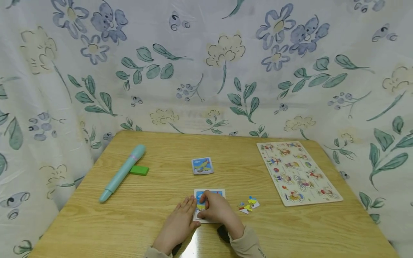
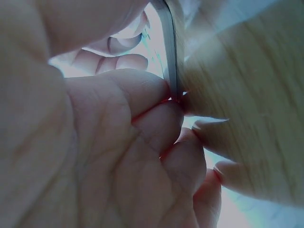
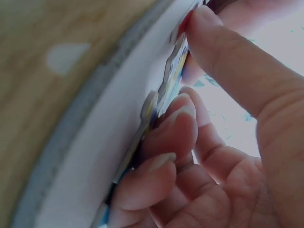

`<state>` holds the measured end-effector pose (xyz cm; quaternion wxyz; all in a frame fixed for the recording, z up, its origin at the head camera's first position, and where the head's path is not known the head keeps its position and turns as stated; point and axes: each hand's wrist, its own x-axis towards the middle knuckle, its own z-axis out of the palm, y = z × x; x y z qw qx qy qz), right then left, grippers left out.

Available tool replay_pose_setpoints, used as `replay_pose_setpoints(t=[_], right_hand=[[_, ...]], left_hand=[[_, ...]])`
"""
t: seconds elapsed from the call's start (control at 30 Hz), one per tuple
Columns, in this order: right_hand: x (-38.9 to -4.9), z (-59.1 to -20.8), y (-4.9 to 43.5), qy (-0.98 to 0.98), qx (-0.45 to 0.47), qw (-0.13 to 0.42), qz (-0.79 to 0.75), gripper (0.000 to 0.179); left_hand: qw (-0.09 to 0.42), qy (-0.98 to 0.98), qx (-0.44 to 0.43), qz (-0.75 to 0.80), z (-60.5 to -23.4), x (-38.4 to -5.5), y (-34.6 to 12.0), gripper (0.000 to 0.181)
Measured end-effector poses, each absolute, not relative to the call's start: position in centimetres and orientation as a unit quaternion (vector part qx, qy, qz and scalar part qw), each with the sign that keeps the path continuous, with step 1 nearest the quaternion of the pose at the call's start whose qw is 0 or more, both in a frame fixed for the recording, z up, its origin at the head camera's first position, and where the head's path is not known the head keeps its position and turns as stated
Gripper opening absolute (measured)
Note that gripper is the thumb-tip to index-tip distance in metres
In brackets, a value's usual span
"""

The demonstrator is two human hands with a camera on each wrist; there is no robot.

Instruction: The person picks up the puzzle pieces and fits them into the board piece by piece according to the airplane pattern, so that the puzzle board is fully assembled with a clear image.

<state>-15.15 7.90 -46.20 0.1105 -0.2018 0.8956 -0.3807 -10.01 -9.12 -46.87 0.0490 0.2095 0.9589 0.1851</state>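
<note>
A small jigsaw board [image 1: 209, 221] with a white border lies at the front middle of the table, its blue and yellow picture partly covered by fingers. Along its left edge rests my left hand [image 1: 180, 223], fingers extended, as the left wrist view shows fingertips against the board's side. My right hand [image 1: 218, 209] is bent over the board and holds a puzzle piece [image 3: 183, 26] under the thumb, red where it shows. In the right wrist view, the curled fingers touch more pieces [image 3: 151, 107] on the board. Loose puzzle pieces [image 1: 247, 206] lie just right of this hand.
A square picture card [image 1: 202, 166] with an airplane lies behind the board. At the left are a pale teal pen-shaped stick [image 1: 122, 173] and a green block [image 1: 139, 170]. A large picture board [image 1: 298, 173] lies at the right. Floral cloth [image 1: 206, 71] hangs behind the table.
</note>
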Motion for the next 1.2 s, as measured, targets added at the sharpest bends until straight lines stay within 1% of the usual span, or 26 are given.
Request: replay_pose_setpoints(t=[0.23, 0.4, 0.6, 0.87, 1.13, 1.2], right_hand=[[-15.7, -46.0, 9.9, 0.844, -0.187, 0.138, -0.483, 0.025], [-15.9, -45.7, 12.2, 0.846, -0.166, 0.128, -0.491, 0.024], [-15.8, -45.8, 14.9, 0.854, -0.120, 0.108, -0.494, 0.020], [-15.1, -46.4, 17.8, 0.842, -0.095, 0.082, -0.525, 0.023], [-14.1, -46.5, 20.4, 0.865, -0.043, 0.067, -0.495, 0.021], [-13.9, -46.5, 21.0, 0.870, -0.037, 0.066, -0.487, 0.023]], left_hand=[[0.045, 0.959, 0.208, 0.188, -47.2, -10.1, -9.1, 0.073], [0.040, 0.960, 0.205, 0.185, -47.2, -10.3, -9.1, 0.071], [0.049, 0.959, 0.202, 0.191, -47.0, -10.2, -9.1, 0.071], [0.047, 0.959, 0.201, 0.194, -47.1, -10.2, -9.4, 0.071], [0.048, 0.957, 0.205, 0.199, -47.0, -10.2, -9.2, 0.071], [0.044, 0.957, 0.206, 0.199, -47.0, -10.2, -9.2, 0.070]])
